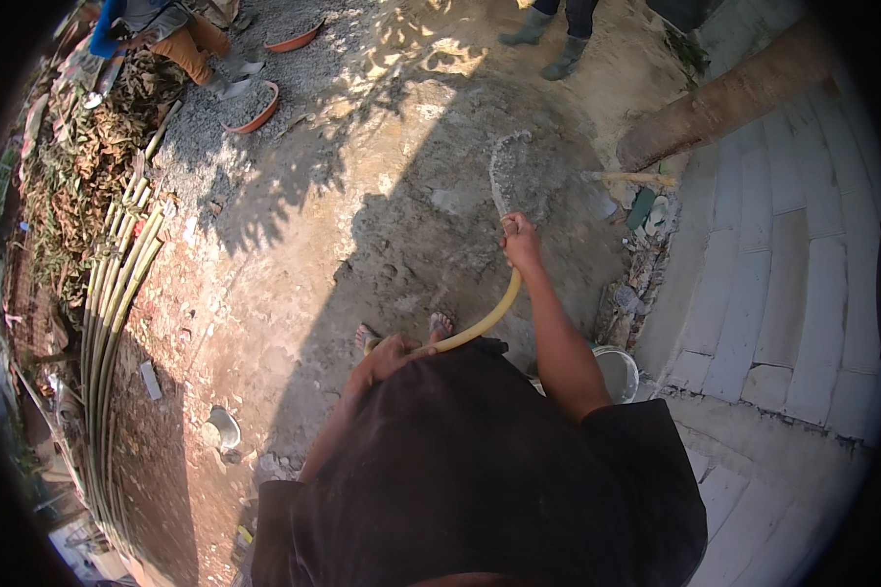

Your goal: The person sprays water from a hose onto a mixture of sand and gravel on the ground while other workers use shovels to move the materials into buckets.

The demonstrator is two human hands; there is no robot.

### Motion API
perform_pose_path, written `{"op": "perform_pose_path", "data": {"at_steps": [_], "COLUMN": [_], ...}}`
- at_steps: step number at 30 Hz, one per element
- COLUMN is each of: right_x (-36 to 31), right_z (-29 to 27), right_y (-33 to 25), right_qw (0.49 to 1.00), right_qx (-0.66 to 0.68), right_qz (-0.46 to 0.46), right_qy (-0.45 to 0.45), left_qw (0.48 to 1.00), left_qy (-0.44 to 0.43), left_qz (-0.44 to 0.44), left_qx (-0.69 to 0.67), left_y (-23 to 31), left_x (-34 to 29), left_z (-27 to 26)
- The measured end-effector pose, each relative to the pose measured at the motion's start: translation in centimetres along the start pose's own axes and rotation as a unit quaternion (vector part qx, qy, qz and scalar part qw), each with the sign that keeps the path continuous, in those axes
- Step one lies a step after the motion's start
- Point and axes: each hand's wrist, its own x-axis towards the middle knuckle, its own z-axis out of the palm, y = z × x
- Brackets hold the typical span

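In the head view, the right hand point(520, 243) is clamped around the yellow hose point(489, 318) near its outlet end, seemingly to steer the water point(500, 184) running onto the wet grey ground point(558, 186) ahead. The left hand point(390, 358) appears wrapped round the hose farther back, close to the dark shirt point(460, 470), probably to support the slack; between them the hose curves.

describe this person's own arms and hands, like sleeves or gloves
The left hand and right hand are bare, without gloves. The forearms are uncovered too. The dark, nearly black shirt has short, loose sleeves. No markings are visible.
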Motion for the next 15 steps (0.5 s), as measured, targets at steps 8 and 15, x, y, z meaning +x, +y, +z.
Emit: {"op": "perform_pose_path", "data": {"at_steps": [8, 15], "right_x": [1.3, 1.5], "right_z": [2.7, 2.0], "right_y": [1.8, 4.2], "right_qw": [0.997, 0.985], "right_qx": [0.058, 0.084], "right_qz": [-0.041, -0.021], "right_qy": [0.017, 0.147], "left_qw": [0.996, 0.997], "left_qy": [0.036, 0.056], "left_qz": [-0.017, -0.02], "left_qx": [-0.078, -0.048], "left_y": [-1.1, -1.1], "left_x": [-1.8, -2.1], "left_z": [0.9, 0.9]}}
